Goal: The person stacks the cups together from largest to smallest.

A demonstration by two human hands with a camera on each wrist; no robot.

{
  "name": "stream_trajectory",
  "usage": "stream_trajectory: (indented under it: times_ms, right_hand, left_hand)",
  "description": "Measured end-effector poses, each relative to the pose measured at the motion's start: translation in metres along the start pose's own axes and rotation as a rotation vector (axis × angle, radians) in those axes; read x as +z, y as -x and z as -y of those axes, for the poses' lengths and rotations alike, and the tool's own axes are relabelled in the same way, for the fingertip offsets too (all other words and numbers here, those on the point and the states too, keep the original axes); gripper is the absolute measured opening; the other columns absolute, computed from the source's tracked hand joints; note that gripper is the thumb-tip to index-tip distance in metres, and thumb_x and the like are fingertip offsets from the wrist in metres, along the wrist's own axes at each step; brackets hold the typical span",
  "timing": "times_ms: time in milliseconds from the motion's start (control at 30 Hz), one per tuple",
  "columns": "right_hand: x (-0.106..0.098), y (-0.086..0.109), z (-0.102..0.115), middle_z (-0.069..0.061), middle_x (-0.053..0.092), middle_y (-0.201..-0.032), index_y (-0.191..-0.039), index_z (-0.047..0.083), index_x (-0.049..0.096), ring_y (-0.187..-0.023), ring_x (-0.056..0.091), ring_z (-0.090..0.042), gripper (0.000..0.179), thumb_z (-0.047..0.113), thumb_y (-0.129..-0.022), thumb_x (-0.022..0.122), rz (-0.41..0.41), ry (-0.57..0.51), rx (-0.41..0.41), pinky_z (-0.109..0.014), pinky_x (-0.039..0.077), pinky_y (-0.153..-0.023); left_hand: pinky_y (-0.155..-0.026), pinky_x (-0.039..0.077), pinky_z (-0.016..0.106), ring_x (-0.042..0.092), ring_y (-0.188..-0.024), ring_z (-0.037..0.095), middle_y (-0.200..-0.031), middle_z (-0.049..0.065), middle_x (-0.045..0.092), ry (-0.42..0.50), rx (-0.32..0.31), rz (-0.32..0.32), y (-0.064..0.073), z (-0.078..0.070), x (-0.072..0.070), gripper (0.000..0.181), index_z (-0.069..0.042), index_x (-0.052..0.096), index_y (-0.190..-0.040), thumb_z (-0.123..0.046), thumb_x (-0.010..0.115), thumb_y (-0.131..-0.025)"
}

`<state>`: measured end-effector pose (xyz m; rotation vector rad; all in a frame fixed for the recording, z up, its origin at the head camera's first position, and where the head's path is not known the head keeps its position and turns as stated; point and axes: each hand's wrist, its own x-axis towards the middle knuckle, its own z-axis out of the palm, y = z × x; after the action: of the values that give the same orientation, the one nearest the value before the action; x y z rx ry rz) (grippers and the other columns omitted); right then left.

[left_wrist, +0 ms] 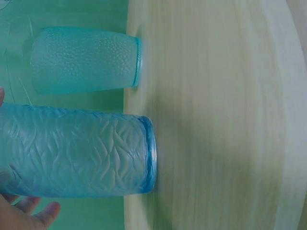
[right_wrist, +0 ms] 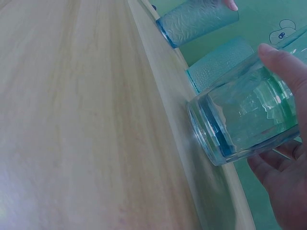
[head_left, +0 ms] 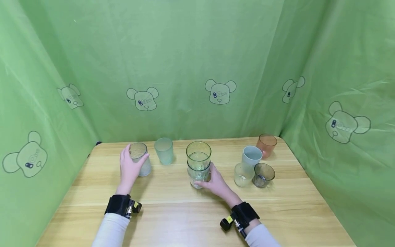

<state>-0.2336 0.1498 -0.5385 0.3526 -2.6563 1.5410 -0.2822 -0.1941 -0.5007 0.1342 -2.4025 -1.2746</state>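
My left hand (head_left: 129, 168) grips a tall bluish glass (head_left: 145, 168) near its rim, thumb on one side and fingers on the other. Wavy ridges cover this glass (left_wrist: 86, 153) in the left wrist view, and its base is at the tabletop. At the middle of the table, my right hand (head_left: 217, 182) holds a clear glass (head_left: 196, 175) low on its side. A yellow-green glass (head_left: 199, 151) is nested upright in it. From the right wrist, the thick base of the clear glass (right_wrist: 230, 124) shows between thumb and fingers.
Between the hands, farther back, stands a teal pebbled glass (head_left: 164, 151). To the right cluster a pale blue cup (head_left: 251, 155), a frosted clear glass (head_left: 243, 175), a dark grey glass (head_left: 263, 175) and an orange glass (head_left: 267, 145). Green curtains (head_left: 185, 51) surround the wooden table (head_left: 179, 219).
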Motion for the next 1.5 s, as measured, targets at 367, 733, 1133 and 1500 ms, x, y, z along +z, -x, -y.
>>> stream_trajectory:
  times_ms: [367, 733, 1133, 1500]
  right_hand:
    - [-0.001, -0.001, 0.002, -0.018, 0.047, -0.143, -0.149, 0.007, 0.029, -0.134, 0.046, -0.037, 0.103, 0.04, -0.07, 0.086, 0.004, -0.008, 0.001, -0.056, 0.036, -0.114]
    - [-0.001, -0.001, 0.002, -0.018, 0.047, -0.144, -0.149, 0.008, 0.028, -0.135, 0.045, -0.037, 0.103, 0.04, -0.071, 0.086, 0.008, -0.018, -0.003, -0.056, 0.034, -0.115]
    - [0.002, -0.002, -0.003, -0.019, 0.048, -0.142, -0.145, 0.007, 0.032, -0.134, 0.046, -0.037, 0.099, 0.04, -0.07, 0.086, -0.007, 0.02, -0.007, -0.056, 0.035, -0.115]
    - [0.002, -0.002, -0.003, -0.019, 0.048, -0.142, -0.146, 0.006, 0.031, -0.134, 0.046, -0.038, 0.1, 0.039, -0.07, 0.087, -0.01, 0.011, -0.006, -0.058, 0.036, -0.114]
  left_hand:
    - [-0.109, 0.04, 0.055, 0.045, -0.128, 0.037, -0.145, 0.02, 0.042, 0.052, 0.027, -0.014, 0.007, -0.015, -0.005, 0.098, -0.009, 0.03, -0.151, -0.045, 0.081, -0.075]
    - [-0.101, 0.046, 0.051, 0.053, -0.118, 0.035, -0.135, 0.019, 0.052, 0.139, 0.21, -0.036, 0.018, -0.065, -0.007, 0.096, -0.009, 0.036, -0.148, -0.035, 0.086, -0.071]
    - [-0.101, 0.049, 0.052, 0.058, -0.118, 0.032, -0.13, 0.016, 0.06, 0.147, 0.489, -0.106, 0.015, -0.133, -0.014, 0.093, -0.012, 0.042, -0.146, -0.038, 0.087, -0.068]
    - [-0.098, 0.053, 0.04, 0.058, -0.114, 0.027, -0.127, 0.017, 0.06, 0.21, 0.714, -0.095, -0.001, -0.202, -0.011, 0.097, -0.007, 0.042, -0.145, -0.052, 0.083, -0.069]
